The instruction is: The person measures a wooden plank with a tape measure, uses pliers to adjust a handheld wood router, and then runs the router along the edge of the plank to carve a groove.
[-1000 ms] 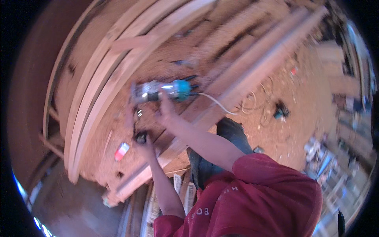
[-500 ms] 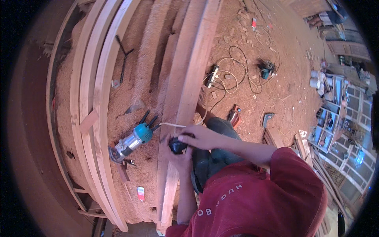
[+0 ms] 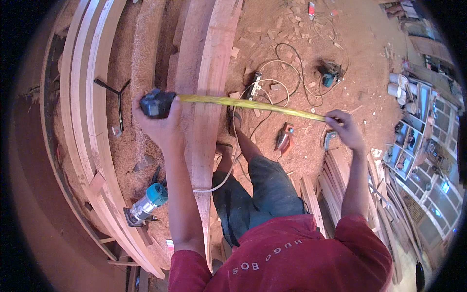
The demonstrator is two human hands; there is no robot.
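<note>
My left hand [image 3: 163, 126] grips a black tape measure [image 3: 155, 102], raised at the left of centre. The yellow tape [image 3: 248, 104] runs out rightward over the straight pinkish beams [image 3: 216, 48] and the floor. My right hand [image 3: 345, 127] pinches its far end. Whether the tape touches the beams I cannot tell. Below my left hand, a teal and silver router [image 3: 148, 202] lies on sawdust, beside long curved timbers [image 3: 102, 36]. A black branched tool [image 3: 116, 95] lies near those timbers.
On the sawdust-strewn floor are a power strip [image 3: 254, 85], coiled cords, a teal power tool [image 3: 328, 75] and an orange planer [image 3: 284, 141]. At right are stacked boards [image 3: 335, 175], white buckets [image 3: 395, 90] and shelving [image 3: 411, 131]. My legs are between beams and boards.
My hands left the router, came together on the tape measure, and have now moved apart, left hand leftward and right hand rightward, with yellow tape drawn out. The view has rotated.
</note>
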